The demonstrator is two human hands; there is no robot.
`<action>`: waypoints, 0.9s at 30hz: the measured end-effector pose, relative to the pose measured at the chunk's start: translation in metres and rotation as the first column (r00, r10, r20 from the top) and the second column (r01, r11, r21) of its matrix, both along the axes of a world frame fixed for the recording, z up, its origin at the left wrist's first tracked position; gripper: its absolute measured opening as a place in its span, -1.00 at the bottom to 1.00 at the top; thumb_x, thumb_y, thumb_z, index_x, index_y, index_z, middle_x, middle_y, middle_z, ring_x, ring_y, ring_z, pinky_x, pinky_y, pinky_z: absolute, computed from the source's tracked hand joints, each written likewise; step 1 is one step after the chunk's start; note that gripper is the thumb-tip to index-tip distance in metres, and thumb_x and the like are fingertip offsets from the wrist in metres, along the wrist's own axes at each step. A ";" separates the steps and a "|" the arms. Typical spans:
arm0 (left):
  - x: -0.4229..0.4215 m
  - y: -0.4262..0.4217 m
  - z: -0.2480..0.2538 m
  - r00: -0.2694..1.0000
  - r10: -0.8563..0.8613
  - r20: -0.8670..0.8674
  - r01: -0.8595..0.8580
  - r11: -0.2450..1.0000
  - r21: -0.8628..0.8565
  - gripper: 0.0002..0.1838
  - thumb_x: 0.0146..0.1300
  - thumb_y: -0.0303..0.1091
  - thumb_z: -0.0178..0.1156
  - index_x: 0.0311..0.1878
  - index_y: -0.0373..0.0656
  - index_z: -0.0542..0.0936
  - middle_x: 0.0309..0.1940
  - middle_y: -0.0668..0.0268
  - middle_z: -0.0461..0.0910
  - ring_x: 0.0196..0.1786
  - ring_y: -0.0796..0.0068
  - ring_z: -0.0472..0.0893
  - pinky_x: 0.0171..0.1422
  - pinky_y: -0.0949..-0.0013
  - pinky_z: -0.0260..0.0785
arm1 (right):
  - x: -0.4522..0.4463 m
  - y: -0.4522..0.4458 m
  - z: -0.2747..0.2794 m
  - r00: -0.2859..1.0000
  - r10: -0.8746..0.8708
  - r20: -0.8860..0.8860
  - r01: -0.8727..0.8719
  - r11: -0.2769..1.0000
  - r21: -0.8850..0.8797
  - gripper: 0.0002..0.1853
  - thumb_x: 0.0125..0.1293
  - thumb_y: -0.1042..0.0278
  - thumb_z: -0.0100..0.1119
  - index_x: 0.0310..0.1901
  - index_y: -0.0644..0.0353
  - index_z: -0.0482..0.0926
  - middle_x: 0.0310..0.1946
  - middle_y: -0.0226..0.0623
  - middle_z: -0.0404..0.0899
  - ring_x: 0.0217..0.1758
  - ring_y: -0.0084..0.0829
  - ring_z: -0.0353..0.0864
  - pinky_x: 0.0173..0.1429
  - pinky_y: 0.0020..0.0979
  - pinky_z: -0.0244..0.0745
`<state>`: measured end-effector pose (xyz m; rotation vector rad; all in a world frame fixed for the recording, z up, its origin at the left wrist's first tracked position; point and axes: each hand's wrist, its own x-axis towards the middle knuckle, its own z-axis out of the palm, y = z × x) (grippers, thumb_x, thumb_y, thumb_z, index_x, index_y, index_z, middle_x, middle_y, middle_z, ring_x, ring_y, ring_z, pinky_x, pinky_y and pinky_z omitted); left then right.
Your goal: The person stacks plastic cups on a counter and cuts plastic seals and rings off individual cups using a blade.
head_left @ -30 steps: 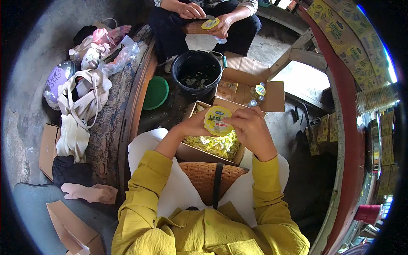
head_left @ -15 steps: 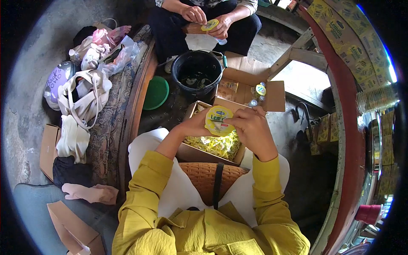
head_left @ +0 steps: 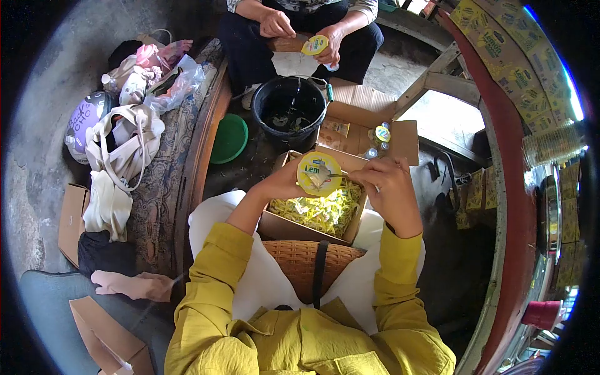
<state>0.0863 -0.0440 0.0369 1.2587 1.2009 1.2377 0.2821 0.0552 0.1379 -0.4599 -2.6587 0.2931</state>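
Observation:
My left hand (head_left: 280, 183) is closed around a lidded drink cup (head_left: 309, 170), its yellow "Lemon" film lid facing up. Part of the lid is cut or peeled, and silvery film shows in the middle. My right hand (head_left: 389, 190), fingers pinched, holds a thin metal blade (head_left: 336, 175) whose tip meets the lid; its handle is hidden in the fingers. Beneath both hands lies a heap of yellow film strips (head_left: 319, 215) in a cardboard box (head_left: 289, 226).
Opposite, a person's hands (head_left: 331, 47) hold another yellow-lidded cup (head_left: 314, 45) over a black bucket (head_left: 256, 106). An open carton (head_left: 406, 140) holds several cups. A green basin (head_left: 230, 137) stands left of the bucket. A woven basket (head_left: 290, 259) sits between my knees.
My right hand has moved right, away from the lid's middle, and more silvery film shows. The other person's hands have moved apart, and liquid falls into the bucket.

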 end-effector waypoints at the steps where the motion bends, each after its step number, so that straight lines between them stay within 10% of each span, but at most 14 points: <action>1: -0.001 0.000 -0.001 1.000 0.008 0.015 -0.008 1.000 -0.002 -0.11 -0.32 -0.52 0.47 0.18 -0.14 0.24 0.04 0.33 0.40 0.10 0.53 0.37 0.25 0.37 0.21 | 0.001 0.001 0.002 1.000 0.000 -0.006 0.000 1.000 0.007 -0.74 -0.09 0.56 0.12 -0.38 -0.06 0.65 -0.50 -0.46 0.53 -0.36 -0.41 0.50 -0.08 -0.35 0.22; 11: -0.014 0.002 0.003 0.997 0.073 -0.012 -0.073 0.997 0.033 -0.18 -0.32 -0.52 0.46 0.14 -0.15 0.31 0.02 0.34 0.43 0.08 0.54 0.40 0.19 0.38 0.26 | 0.011 0.024 -0.010 0.962 -0.080 -0.261 0.009 0.965 -0.262 -0.72 -0.08 0.66 0.17 -0.27 0.16 0.60 -0.51 -0.28 0.51 -0.39 -0.35 0.50 -0.22 -0.42 0.32; 18: -0.021 0.003 0.000 0.985 0.173 0.014 -0.174 0.984 0.037 -0.21 -0.27 -0.54 0.44 0.14 -0.14 0.31 0.01 0.34 0.43 0.06 0.52 0.42 0.17 0.39 0.28 | 0.015 0.039 -0.107 0.758 -0.455 -0.467 -0.017 0.702 -0.712 -0.72 0.09 0.62 0.16 -0.12 0.25 0.54 -0.41 -0.48 0.48 -0.36 -0.68 0.39 -0.25 -0.62 0.34; 27: -0.045 0.022 -0.048 0.859 0.482 0.175 -0.486 0.874 -0.021 -0.26 -0.25 -0.59 0.41 0.09 -0.15 0.31 -0.03 0.33 0.45 0.05 0.49 0.44 0.14 0.42 0.29 | 0.008 0.042 -0.114 0.728 -0.500 -0.469 -0.021 0.668 -0.744 -0.68 0.09 0.59 0.20 -0.07 0.26 0.51 -0.43 -0.50 0.46 -0.39 -0.71 0.38 -0.26 -0.65 0.31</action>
